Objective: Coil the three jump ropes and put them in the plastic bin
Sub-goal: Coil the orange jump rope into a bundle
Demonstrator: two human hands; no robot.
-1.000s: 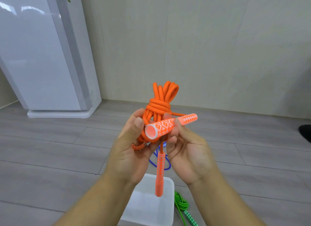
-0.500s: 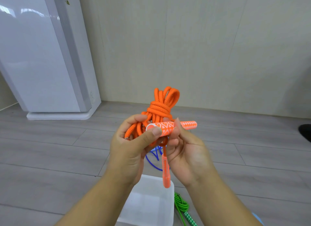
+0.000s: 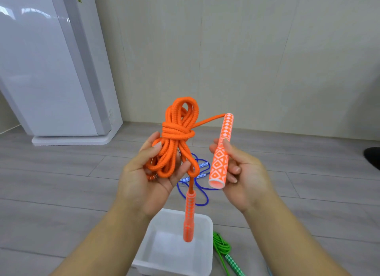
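Observation:
The orange jump rope [image 3: 178,131] is a coiled bundle, wrapped round its middle, held up in front of me. My left hand [image 3: 148,177] grips the lower half of the bundle. One orange patterned handle [image 3: 222,152] stands nearly upright in my right hand [image 3: 242,173], which grips it. The other orange handle [image 3: 190,216] hangs down over the clear plastic bin [image 3: 203,253] on the floor. A blue jump rope [image 3: 200,185] lies loose on the floor beyond the bin. A green jump rope [image 3: 223,247] lies to the right of the bin.
A white appliance [image 3: 51,70] stands at the left against the beige wall. The floor is grey wood planks. A dark object [image 3: 373,156] shows at the right edge.
My hands have moved apart. The right hand swung the handle from lying across the bundle to nearly upright at the right. The left hand shifted to hold the bundle's lower half.

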